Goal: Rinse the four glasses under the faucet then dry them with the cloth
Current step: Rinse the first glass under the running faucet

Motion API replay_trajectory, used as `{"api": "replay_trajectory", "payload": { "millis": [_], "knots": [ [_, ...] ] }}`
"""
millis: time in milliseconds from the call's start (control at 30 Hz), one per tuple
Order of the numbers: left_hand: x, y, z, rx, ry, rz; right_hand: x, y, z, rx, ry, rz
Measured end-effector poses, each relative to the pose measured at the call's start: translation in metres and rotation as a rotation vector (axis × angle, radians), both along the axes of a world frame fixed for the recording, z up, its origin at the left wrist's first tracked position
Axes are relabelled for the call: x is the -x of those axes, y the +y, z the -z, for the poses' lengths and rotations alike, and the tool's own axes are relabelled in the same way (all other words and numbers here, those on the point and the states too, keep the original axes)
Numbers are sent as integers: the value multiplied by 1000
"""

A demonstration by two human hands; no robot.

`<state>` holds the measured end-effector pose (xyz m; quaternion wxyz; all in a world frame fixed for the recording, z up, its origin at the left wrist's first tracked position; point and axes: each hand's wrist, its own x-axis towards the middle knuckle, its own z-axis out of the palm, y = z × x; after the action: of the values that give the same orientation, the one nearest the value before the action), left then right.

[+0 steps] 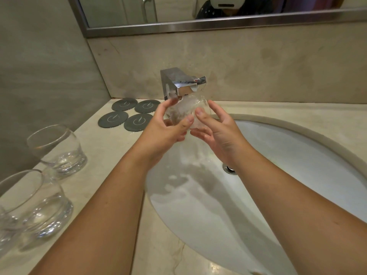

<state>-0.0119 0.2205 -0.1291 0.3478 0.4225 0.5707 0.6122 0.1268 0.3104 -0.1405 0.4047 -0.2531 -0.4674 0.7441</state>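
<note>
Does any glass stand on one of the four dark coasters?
No, the four coasters carry nothing; the glasses on the counter stand apart from them, and one glass is held under the faucet.

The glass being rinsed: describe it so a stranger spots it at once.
Find the white sink, then the chrome faucet behind it. The glass is under the spout, between the left hand and right hand; the other glasses stand on the counter.

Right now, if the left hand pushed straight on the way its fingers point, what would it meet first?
The left hand grips the glass, so that comes first. Beyond it, the faucet spout sits just above and behind, though depth there is unclear.
</note>
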Motion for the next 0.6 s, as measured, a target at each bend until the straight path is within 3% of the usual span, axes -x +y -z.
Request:
{"api": "replay_trajectory", "payload": {
  "millis": [133,600],
  "knots": [
    [2,0,1,-19,143,-38,1,0,0,-3,-21,1],
    [4,1,3,-13,138,-34,1,1,1,-2,11,49]
  ]
}}
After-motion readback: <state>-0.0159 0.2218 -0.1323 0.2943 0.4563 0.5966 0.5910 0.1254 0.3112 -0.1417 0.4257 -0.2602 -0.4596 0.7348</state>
